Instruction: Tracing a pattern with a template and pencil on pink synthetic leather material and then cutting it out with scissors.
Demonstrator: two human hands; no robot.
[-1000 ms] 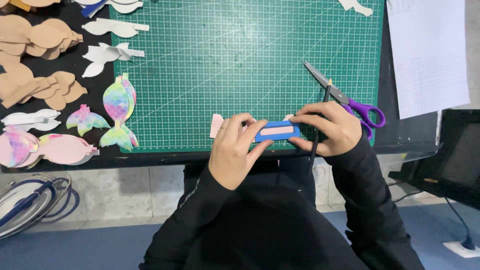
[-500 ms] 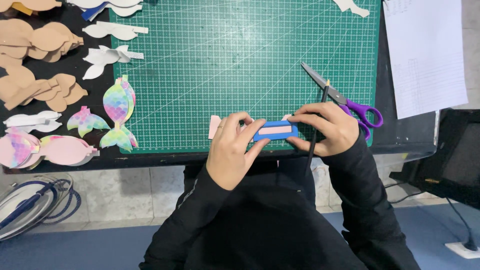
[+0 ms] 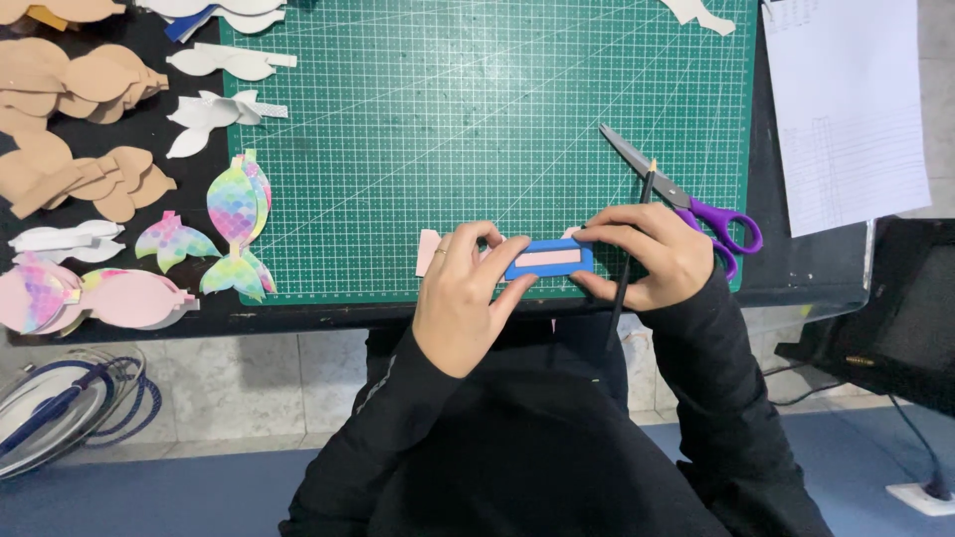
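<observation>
A small blue rectangular template [image 3: 548,259] with a pale pink slot lies at the near edge of the green cutting mat [image 3: 477,119]. My left hand [image 3: 466,293] pinches its left end, with a pale pink cut piece [image 3: 428,251] showing beside the fingers. My right hand [image 3: 647,254] presses on the template's right end and also holds a thin dark pencil [image 3: 631,254] upright between its fingers. Both sleeves are black.
Purple-handled scissors [image 3: 686,204] lie on the mat just behind my right hand. Rainbow mermaid-tail cutouts [image 3: 237,224], tan shapes [image 3: 70,89], white shapes [image 3: 214,109] and pink shapes [image 3: 109,298] crowd the left side. A printed white sheet [image 3: 846,109] lies at the right. Blue cable [image 3: 60,408] coils on the floor.
Both hands have stayed on the blue template at the mat's near edge; the fingers have shifted only slightly.
</observation>
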